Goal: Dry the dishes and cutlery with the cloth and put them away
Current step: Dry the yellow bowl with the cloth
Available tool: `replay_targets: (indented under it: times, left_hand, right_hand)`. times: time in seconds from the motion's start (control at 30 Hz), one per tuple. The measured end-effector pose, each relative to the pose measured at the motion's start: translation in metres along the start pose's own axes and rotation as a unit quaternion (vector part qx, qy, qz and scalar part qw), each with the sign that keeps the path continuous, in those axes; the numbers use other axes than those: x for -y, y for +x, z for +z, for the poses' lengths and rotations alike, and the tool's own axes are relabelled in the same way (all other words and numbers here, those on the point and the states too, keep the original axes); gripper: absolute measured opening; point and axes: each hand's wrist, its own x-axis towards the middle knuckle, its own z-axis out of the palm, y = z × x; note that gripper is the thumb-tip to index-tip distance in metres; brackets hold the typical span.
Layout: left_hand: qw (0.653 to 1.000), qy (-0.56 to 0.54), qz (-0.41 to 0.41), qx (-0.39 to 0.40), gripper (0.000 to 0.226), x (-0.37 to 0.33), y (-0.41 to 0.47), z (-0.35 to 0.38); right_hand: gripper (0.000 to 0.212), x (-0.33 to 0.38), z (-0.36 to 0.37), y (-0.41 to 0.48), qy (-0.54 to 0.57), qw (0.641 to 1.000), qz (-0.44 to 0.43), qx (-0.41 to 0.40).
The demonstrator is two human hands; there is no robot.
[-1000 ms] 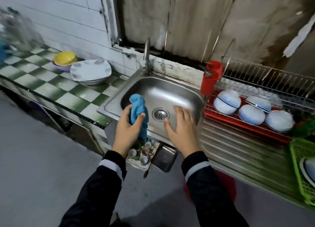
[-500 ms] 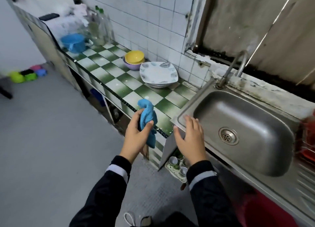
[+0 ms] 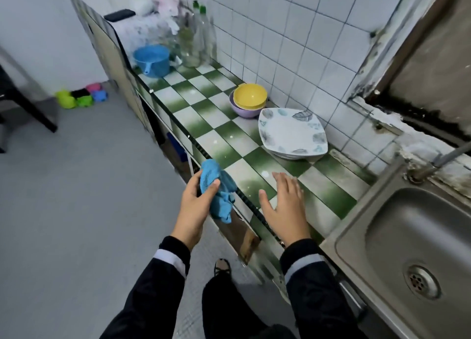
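My left hand (image 3: 195, 206) grips a bunched blue cloth (image 3: 216, 188) just off the front edge of the green-and-white checkered counter (image 3: 201, 114). My right hand (image 3: 285, 206) hovers flat over the counter near its front edge, fingers straight, holding nothing. A stack of white square plates (image 3: 291, 133) with leaf prints sits further back near the tiled wall. Behind the plates, a yellow bowl (image 3: 249, 95) is nested in a purple bowl (image 3: 242, 110).
The steel sink (image 3: 397, 239) with its tap (image 3: 438, 158) lies to the right. A blue pot (image 3: 151, 59) and several clear bottles (image 3: 196, 40) stand at the counter's far end. Grey floor and a dark chair leg (image 3: 28, 104) are on the left.
The view has swung left from the sink and dish rack to the checkered counter. Both hands moved along with it, the left still holding the cloth, the right still flat.
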Motion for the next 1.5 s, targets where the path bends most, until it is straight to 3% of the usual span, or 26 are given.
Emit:
replay_targets:
  times: [0.43,0.5,0.63,0.7,0.87,1.1,1.23,1.37,1.5]
  left_hand:
    - [0.993,-0.076,-0.091,0.008,0.005,-0.073,0.218,0.014]
    - [0.991,-0.084,-0.100,0.020,0.008,-0.077,0.246,0.013]
    - [0.989,-0.066,-0.126,0.052,0.041,-0.086,0.307,0.012]
    - [0.987,-0.054,-0.141,0.052,0.039,-0.088,0.336,0.013]
    - [0.979,-0.017,-0.177,0.100,0.022,-0.104,0.421,0.018]
    - [0.971,0.050,-0.182,0.147,0.021,-0.130,0.519,0.028]
    - [0.962,0.061,-0.194,0.181,0.028,-0.137,0.560,0.031]
    - [0.952,0.076,-0.207,0.212,0.033,-0.136,0.580,0.027]
    - [0.944,0.096,-0.207,0.240,0.035,-0.137,0.591,0.025]
  right_hand:
    - [0.057,0.038,0.040,0.221,0.010,0.999,0.035,0.027]
    - [0.054,0.040,0.046,0.242,0.020,0.998,0.043,0.032]
    - [0.054,0.044,0.064,0.292,0.037,0.994,0.096,0.019]
    - [0.053,0.045,0.071,0.318,0.057,0.990,0.126,0.012]
    - [0.045,0.055,0.089,0.399,0.094,0.968,0.232,-0.010]
    - [0.060,0.057,0.120,0.482,0.033,0.937,0.348,-0.010]
    - [0.058,0.049,0.134,0.511,-0.041,0.904,0.425,-0.034]
    - [0.059,0.030,0.143,0.527,-0.065,0.870,0.488,-0.005]
    - [0.049,0.022,0.146,0.538,-0.070,0.860,0.505,-0.003]
